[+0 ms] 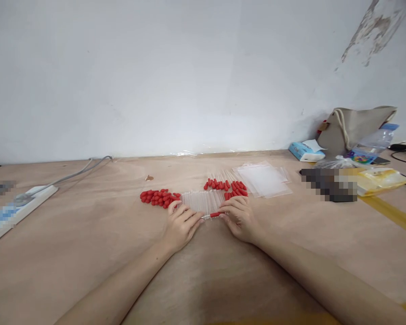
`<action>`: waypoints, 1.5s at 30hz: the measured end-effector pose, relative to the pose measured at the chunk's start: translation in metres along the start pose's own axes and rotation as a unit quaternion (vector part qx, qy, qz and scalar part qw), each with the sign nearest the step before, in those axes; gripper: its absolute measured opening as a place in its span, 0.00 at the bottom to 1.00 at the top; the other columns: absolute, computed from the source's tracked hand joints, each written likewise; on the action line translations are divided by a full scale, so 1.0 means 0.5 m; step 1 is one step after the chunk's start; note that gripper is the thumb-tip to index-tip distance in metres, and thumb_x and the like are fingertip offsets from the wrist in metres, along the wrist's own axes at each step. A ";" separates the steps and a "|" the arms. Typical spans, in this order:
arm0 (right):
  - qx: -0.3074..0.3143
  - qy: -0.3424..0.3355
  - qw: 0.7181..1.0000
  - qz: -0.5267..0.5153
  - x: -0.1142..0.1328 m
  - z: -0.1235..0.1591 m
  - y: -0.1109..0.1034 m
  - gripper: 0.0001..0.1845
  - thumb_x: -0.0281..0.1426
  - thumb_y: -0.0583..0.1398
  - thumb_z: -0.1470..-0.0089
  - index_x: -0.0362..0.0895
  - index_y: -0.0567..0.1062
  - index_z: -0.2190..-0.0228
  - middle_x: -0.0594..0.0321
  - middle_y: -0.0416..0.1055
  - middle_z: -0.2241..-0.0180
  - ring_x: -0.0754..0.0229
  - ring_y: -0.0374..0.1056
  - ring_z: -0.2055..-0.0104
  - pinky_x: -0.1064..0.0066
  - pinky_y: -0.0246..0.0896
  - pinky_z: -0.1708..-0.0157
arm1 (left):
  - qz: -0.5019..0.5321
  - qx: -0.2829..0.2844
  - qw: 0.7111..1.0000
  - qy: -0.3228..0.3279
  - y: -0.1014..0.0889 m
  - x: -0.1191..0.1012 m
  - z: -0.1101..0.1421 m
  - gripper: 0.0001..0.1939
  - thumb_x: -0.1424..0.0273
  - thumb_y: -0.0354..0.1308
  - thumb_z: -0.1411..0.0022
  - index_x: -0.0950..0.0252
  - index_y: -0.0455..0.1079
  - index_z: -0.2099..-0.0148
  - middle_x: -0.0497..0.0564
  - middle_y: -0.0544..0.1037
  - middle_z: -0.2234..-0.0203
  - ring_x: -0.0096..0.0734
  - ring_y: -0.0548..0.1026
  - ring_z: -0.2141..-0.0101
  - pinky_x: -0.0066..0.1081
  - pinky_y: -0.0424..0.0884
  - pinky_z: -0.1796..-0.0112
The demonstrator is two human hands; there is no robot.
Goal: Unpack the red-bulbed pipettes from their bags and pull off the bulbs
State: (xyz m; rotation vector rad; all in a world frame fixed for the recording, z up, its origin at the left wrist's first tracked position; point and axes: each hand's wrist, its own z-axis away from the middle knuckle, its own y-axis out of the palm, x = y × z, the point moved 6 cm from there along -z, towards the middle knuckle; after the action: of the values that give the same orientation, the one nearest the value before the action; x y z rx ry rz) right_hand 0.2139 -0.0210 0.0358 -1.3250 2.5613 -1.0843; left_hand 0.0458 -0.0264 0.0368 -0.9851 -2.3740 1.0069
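Between my two hands lies a dropper: a thin clear tube [206, 216] with a red rubber bulb [215, 215] on its right end. The fingers of my left hand [181, 226] are closed on the tube. My right hand [242, 220] pinches the red bulb's end. Just beyond them lies a row of clear tubes [203, 201]. A pile of loose red bulbs [159, 197] is beside my left hand. Past my right hand are several droppers with red bulbs [219, 184], and more red bulbs [237, 188] lie partly behind its fingers.
Clear plastic bags [262, 178] lie flat behind my right hand. Farther right are a tissue pack [306, 150], a beige bag [358, 128] and a yellow packet [380, 180]. A power strip [34, 201] with a grey cable [77, 173] lies left. A wall [172, 81] bounds the table.
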 end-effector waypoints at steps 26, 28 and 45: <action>0.017 0.017 0.994 0.104 -0.048 0.026 -0.039 0.06 0.31 0.55 0.48 0.48 0.73 0.70 0.66 0.71 0.74 0.62 0.63 0.68 0.58 0.46 0.52 | -0.033 -0.028 0.998 -0.048 -0.054 0.073 0.056 0.06 0.73 0.53 0.43 0.60 0.71 0.64 0.47 0.75 0.76 0.28 0.70 0.73 0.37 0.61 0.61; 0.001 0.047 0.998 0.052 -0.076 0.031 -0.047 0.07 0.31 0.56 0.48 0.48 0.73 0.66 0.63 0.71 0.71 0.62 0.64 0.67 0.62 0.53 0.58 | -0.022 -0.033 0.997 -0.071 -0.059 0.096 0.069 0.08 0.73 0.52 0.42 0.61 0.70 0.61 0.48 0.74 0.74 0.28 0.70 0.71 0.33 0.63 0.64; -0.074 0.116 0.991 0.003 -0.108 0.029 -0.052 0.07 0.31 0.54 0.48 0.44 0.69 0.66 0.61 0.67 0.70 0.64 0.64 0.71 0.70 0.60 0.68 | 0.013 -0.085 0.994 -0.065 -0.010 0.110 0.023 0.08 0.78 0.49 0.43 0.65 0.68 0.65 0.51 0.71 0.73 0.28 0.71 0.68 0.27 0.69 0.65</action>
State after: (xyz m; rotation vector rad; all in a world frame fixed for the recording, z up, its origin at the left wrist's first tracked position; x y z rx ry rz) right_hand 0.2710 0.0006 0.0269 -1.2894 2.8612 -1.1282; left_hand -0.0007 0.0058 0.0365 -1.0426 -2.5950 0.9163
